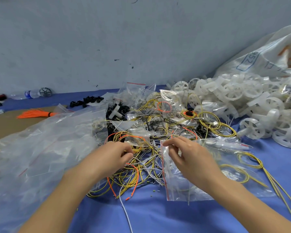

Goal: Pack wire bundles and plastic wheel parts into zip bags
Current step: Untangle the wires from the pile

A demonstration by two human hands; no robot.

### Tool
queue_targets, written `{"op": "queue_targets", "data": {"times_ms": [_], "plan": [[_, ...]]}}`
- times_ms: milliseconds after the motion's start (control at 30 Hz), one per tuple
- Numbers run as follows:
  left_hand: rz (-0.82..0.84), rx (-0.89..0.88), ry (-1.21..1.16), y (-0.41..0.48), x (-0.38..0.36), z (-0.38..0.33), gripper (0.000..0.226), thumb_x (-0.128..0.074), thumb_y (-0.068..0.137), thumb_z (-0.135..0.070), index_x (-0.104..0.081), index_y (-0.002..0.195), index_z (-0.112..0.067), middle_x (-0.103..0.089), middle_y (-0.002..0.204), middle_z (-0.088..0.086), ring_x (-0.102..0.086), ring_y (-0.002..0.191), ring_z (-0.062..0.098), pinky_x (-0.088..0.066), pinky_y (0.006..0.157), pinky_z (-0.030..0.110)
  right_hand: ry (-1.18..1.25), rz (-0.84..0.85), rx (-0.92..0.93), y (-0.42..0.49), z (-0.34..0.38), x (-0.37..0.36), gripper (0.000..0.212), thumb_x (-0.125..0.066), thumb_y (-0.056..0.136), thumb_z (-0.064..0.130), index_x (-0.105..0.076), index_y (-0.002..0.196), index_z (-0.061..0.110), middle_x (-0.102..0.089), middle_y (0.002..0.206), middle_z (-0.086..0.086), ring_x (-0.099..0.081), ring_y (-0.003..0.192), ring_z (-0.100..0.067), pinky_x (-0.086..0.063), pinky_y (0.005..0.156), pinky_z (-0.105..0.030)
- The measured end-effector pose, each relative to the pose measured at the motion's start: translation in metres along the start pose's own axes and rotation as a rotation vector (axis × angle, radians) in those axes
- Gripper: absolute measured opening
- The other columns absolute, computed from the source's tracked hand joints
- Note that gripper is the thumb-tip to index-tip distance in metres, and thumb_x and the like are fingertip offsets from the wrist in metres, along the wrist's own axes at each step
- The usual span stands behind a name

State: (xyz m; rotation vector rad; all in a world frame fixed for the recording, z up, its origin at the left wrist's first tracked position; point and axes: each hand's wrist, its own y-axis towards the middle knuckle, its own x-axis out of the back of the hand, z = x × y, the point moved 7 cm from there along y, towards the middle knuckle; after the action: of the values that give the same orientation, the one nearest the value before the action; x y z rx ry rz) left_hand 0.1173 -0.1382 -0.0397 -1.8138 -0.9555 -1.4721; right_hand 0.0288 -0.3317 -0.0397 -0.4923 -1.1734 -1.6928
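Note:
A tangle of yellow, black, white and orange wires (141,167) lies on the blue cloth in front of me. My left hand (114,157) sits on the pile with its fingers curled round some wires. My right hand (186,155) pinches the red-striped mouth of a clear zip bag (176,185), which hangs down onto the cloth. White plastic wheel parts (242,98) are heaped at the right.
A big heap of empty clear zip bags (40,148) covers the left. Filled bags and black parts (86,100) lie behind the wires. An orange wire bundle (34,113) rests on cardboard at the left. A large white sack (267,56) leans at the far right, a water bottle (31,94) by the wall.

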Motion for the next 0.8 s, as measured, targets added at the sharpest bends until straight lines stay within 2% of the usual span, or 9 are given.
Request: {"op": "queue_targets", "data": {"times_ms": [133, 200, 300, 433, 500, 600, 700, 800], "plan": [[-0.032, -0.009, 0.08, 0.003, -0.004, 0.006, 0.02, -0.047, 0.099, -0.04, -0.063, 0.107, -0.035, -0.058, 0.081, -0.018, -0.053, 0.078, 0.006, -0.048, 0.072, 0.029, -0.084, 0.026, 0.072, -0.002, 0.01, 0.0, 0.021, -0.048, 0.098, 0.03, -0.064, 0.11, 0.036, -0.06, 0.104, 0.018, -0.038, 0.059, -0.003, -0.034, 0.055, -0.027], [-0.04, -0.048, 0.051, 0.003, -0.007, -0.001, 0.019, -0.047, 0.099, -0.039, -0.064, 0.108, -0.035, -0.063, 0.087, -0.017, -0.057, 0.081, 0.005, -0.049, 0.073, 0.029, -0.105, 0.126, 0.167, -0.005, 0.019, -0.005, 0.024, -0.047, 0.099, 0.029, -0.062, 0.114, 0.039, -0.056, 0.107, 0.017, -0.046, 0.059, -0.006, -0.04, 0.054, -0.029], [-0.071, -0.155, 0.002, 0.001, -0.012, -0.022, 0.017, -0.049, 0.097, -0.042, -0.061, 0.108, -0.039, -0.066, 0.087, -0.014, -0.059, 0.082, 0.006, -0.052, 0.075, 0.033, -0.191, 0.322, 0.282, -0.012, 0.025, -0.019, 0.029, -0.042, 0.1, 0.026, -0.059, 0.118, 0.042, -0.05, 0.126, 0.017, -0.065, 0.08, -0.02, -0.048, 0.058, -0.035], [0.053, -0.242, 0.02, -0.002, -0.032, -0.04, 0.02, -0.049, 0.095, -0.046, -0.055, 0.115, -0.044, -0.059, 0.084, -0.013, -0.055, 0.083, 0.009, -0.05, 0.076, 0.032, -0.333, 0.453, 0.294, -0.017, 0.016, -0.029, 0.027, -0.044, 0.096, 0.019, -0.057, 0.11, 0.038, -0.041, 0.132, 0.017, -0.065, 0.086, -0.021, -0.042, 0.06, -0.034], [0.073, -0.236, 0.082, -0.002, -0.04, -0.041, 0.023, -0.044, 0.098, -0.044, -0.051, 0.12, -0.043, -0.063, 0.099, -0.012, -0.058, 0.097, 0.012, -0.05, 0.08, 0.034, -0.355, 0.458, 0.288, -0.017, 0.011, -0.026, 0.024, -0.046, 0.094, 0.017, -0.058, 0.104, 0.036, -0.042, 0.129, 0.017, -0.064, 0.085, -0.02, -0.042, 0.06, -0.034], [-0.005, -0.199, 0.156, 0.003, -0.041, -0.036, 0.028, -0.036, 0.101, -0.038, -0.045, 0.127, -0.042, -0.061, 0.12, -0.013, -0.057, 0.113, 0.016, -0.05, 0.084, 0.037, -0.36, 0.442, 0.259, -0.017, 0.004, -0.021, 0.023, -0.044, 0.095, 0.018, -0.059, 0.1, 0.035, -0.049, 0.119, 0.016, -0.064, 0.083, -0.019, -0.048, 0.063, -0.035], [-0.041, -0.148, 0.209, 0.007, -0.042, -0.028, 0.03, -0.032, 0.101, -0.037, -0.05, 0.125, -0.04, -0.063, 0.119, -0.011, -0.06, 0.111, 0.018, -0.051, 0.081, 0.036, -0.351, 0.432, 0.242, -0.018, 0.001, -0.021, 0.027, -0.042, 0.095, 0.018, -0.06, 0.102, 0.037, -0.054, 0.114, 0.015, -0.064, 0.084, -0.021, -0.044, 0.06, -0.035], [-0.128, -0.066, 0.256, 0.008, -0.039, -0.026, 0.034, -0.029, 0.101, -0.045, -0.058, 0.107, -0.03, -0.068, 0.105, -0.005, -0.064, 0.099, 0.024, -0.043, 0.068, 0.035, -0.343, 0.418, 0.241, -0.017, 0.001, -0.023, 0.029, -0.042, 0.095, 0.019, -0.061, 0.104, 0.039, -0.056, 0.113, 0.014, -0.064, 0.087, -0.021, -0.035, 0.058, -0.031]]}}
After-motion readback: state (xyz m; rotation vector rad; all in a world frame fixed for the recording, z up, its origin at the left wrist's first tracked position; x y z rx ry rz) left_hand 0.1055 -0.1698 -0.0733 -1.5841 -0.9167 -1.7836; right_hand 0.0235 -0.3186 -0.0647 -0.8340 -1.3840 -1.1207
